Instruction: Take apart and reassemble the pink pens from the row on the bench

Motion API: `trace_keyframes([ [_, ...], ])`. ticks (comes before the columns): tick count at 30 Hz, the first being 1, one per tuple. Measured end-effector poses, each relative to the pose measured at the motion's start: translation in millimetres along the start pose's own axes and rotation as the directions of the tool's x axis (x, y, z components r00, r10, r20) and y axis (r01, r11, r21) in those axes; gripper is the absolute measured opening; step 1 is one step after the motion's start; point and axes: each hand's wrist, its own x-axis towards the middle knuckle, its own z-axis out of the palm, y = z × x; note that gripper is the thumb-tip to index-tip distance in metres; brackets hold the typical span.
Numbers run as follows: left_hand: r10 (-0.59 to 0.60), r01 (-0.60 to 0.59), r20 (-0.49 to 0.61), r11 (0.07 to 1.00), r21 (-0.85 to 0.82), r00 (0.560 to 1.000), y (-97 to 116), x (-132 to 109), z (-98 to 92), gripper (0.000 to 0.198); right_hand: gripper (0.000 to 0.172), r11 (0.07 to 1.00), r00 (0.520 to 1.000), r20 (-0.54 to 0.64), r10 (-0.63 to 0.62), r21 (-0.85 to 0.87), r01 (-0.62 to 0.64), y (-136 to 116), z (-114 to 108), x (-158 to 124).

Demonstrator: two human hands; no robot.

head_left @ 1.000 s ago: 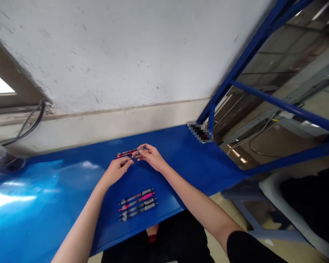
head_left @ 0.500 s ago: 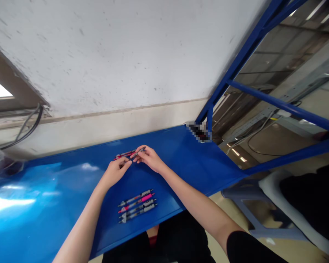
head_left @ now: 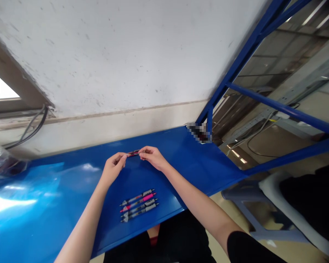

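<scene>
a person's left hand (head_left: 113,168) and right hand (head_left: 151,157) pinch the two ends of a single pen (head_left: 133,153) and hold it level between them, just above the blue table (head_left: 71,190). nearer the body, below the hands, four pens (head_left: 138,204) lie side by side in a neat row, by the look of it finished; whether the held pen is complete cannot be told

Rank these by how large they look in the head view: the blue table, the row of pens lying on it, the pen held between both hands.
1. blue table
2. row of pens
3. held pen, mostly hidden between left hand and right hand, so its rank is unsure.
</scene>
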Motion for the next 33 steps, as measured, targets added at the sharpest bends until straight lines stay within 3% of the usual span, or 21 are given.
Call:
trace_keyframes([
  [9,-0.045,0.042,-0.023,0.993,-0.113,0.999,13,-5,22.6,0.035,0.031,0.995,0.993,0.113,0.033,-0.1,-0.022,11,19,-9],
  [12,-0.075,0.069,-0.048,0.99,-0.123,0.996,10,-5,22.6,0.035,0.033,0.961,0.994,0.109,0.005,-0.276,0.025,4,13,-6],
  [14,-0.085,0.078,-0.059,0.992,-0.102,0.995,6,-3,19.5,0.036,0.033,0.84,0.991,0.028,-0.129,-0.528,0.124,-12,-9,0],
  [16,-0.082,0.078,-0.07,0.995,-0.064,0.994,3,-2,15.7,0.037,0.032,0.57,0.917,-0.107,-0.385,-0.809,0.145,-35,-49,4],
  [19,-0.07,0.067,-0.084,0.997,-0.032,0.994,0,-2,11.6,0.038,0.044,0.235,0.765,-0.267,-0.586,-0.96,-0.154,-71,-130,1],
  [22,-0.062,0.06,-0.091,0.998,-0.03,0.994,-1,-3,11.4,0.038,0.07,0.018,0.692,-0.428,-0.581,-0.857,-0.515,-94,-206,-13],
  [24,-0.063,0.06,-0.082,0.997,-0.038,0.995,0,-3,12.9,0.038,0.076,-0.055,0.692,-0.494,-0.527,-0.792,-0.608,-101,-240,-22],
  [26,-0.07,0.066,-0.067,0.996,-0.053,0.995,1,-4,14.7,0.038,0.081,-0.076,0.718,-0.541,-0.437,-0.774,-0.629,-102,-259,-25],
  [29,-0.077,0.073,-0.066,0.996,-0.06,0.995,0,-3,15.4,0.038,0.086,-0.075,0.735,-0.59,-0.333,-0.761,-0.645,-100,-268,-21],
  [33,-0.069,0.067,-0.078,0.997,-0.033,0.995,-4,-2,11.9,0.04,0.082,-0.067,0.726,-0.618,-0.301,-0.746,-0.663,-98,-267,-14],
])
